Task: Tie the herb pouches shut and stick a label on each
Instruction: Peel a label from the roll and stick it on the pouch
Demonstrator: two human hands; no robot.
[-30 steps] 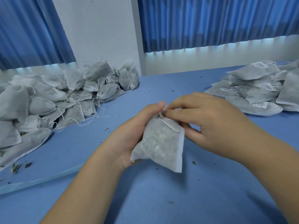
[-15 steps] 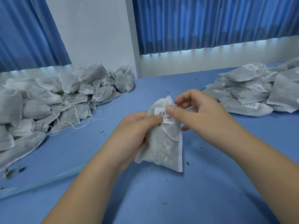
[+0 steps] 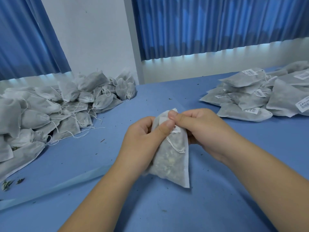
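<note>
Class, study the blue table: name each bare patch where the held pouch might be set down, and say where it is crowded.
Bare table runs between the unlabelled pile on the left and the labelled stack on the right, beyond the held pouch. Another bare patch lies nearer the person than the pouch. Both heaps are crowded.

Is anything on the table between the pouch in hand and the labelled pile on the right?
Nothing visible does. The left hand and right hand both hold the pouch, thumbs on its label; between it and the labelled pile the blue table shows only small herb crumbs.
</note>
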